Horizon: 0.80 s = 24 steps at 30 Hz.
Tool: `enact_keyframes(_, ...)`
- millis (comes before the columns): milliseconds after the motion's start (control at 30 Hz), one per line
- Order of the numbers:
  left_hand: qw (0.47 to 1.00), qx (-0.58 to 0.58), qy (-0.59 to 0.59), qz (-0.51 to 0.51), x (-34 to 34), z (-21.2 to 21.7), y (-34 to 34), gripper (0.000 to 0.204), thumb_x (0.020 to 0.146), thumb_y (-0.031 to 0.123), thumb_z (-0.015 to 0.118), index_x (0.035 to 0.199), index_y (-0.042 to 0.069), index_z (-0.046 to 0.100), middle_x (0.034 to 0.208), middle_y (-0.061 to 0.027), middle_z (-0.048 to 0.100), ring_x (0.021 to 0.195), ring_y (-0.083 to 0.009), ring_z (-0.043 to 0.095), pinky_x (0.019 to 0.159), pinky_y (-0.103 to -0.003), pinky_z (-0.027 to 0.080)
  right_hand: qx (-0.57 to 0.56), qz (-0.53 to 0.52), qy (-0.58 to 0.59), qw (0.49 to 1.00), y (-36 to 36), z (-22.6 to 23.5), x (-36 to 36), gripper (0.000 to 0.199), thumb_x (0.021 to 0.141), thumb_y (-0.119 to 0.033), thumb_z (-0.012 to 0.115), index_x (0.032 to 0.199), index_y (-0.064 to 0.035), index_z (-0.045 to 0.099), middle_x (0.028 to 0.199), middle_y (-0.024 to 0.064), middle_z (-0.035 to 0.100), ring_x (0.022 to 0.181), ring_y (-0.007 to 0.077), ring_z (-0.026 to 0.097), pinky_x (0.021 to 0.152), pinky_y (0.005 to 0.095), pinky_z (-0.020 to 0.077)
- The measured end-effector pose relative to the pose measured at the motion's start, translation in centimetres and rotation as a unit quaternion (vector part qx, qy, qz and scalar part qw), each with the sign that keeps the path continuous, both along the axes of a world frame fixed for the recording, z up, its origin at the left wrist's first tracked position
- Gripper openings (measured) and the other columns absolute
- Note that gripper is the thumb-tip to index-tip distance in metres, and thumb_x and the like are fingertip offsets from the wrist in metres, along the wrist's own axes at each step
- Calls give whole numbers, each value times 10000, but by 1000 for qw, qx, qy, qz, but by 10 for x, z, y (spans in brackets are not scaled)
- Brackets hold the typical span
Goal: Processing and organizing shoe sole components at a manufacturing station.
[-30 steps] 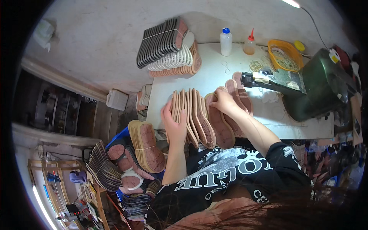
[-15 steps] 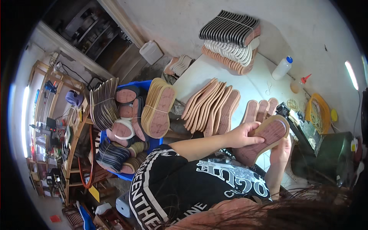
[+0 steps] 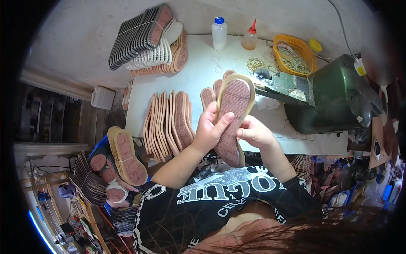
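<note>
My left hand (image 3: pixel 210 128) grips a slipper sole (image 3: pixel 237 99) at its left edge, the thumb lying across its brownish-pink, streaked face. On the opposite edge, my right hand (image 3: pixel 256 133) is closed round it, with some fingers hidden behind. The sole has a beige rim and is held up at a tilt in front of my chest. Just behind it, a few more soles (image 3: pixel 207 96) stand partly covered on the white table (image 3: pixel 196 51). Left of my hands is a row of several similar soles (image 3: pixel 163 125), leaning on edge against one another.
Bundled dark-edged soles (image 3: pixel 141 36) rest on white and tan ones at the back left. A blue-capped bottle (image 3: pixel 219 34), a red-tipped bottle (image 3: pixel 249 39) and a yellow basket (image 3: pixel 313 63) line the back. A green machine (image 3: pixel 334 95) stands right; tied beige soles (image 3: pixel 127 158) are lower left.
My view has swung to the right, bringing the machine and the back of the table into fuller sight. Both hands still hold the sole; more of my right hand now shows at its edge.
</note>
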<state>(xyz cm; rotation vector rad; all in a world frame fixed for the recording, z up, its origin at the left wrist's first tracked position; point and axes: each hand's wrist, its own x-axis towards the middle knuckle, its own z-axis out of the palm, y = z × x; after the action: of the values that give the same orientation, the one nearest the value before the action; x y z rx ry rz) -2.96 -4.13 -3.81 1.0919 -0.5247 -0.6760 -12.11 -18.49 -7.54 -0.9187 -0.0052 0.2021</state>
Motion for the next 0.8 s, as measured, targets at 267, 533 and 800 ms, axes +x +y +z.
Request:
enact_keyframes(267,983,96,-126,92,9,9,-11,270,859,138,672,1037,-13,535,952,-93,643,856,-125,606,768,-278,492,-378,-96,33,920,-7,62,-1,214,903,-145,616,935,58,676,738,-12,637,658,32,515,590,200,437)
enact_keyframes(533,997,12,27,69,45,27,-47,285,834,58,672,1082,-19,554,1004,-76,644,863,-125,627,772,-253,507,-204,-90,46,974,-5,45,-17,223,881,-119,655,1051,26,650,887,25,671,793,61,589,705,232,498)
enact_keyframes(800,922,206,-300,128,83,-10,-88,384,730,317,744,915,-9,661,922,-134,570,945,-290,515,875,-399,413,-147,-223,63,962,-7,34,-32,240,882,-127,642,1058,36,647,957,52,679,833,85,612,775,240,486)
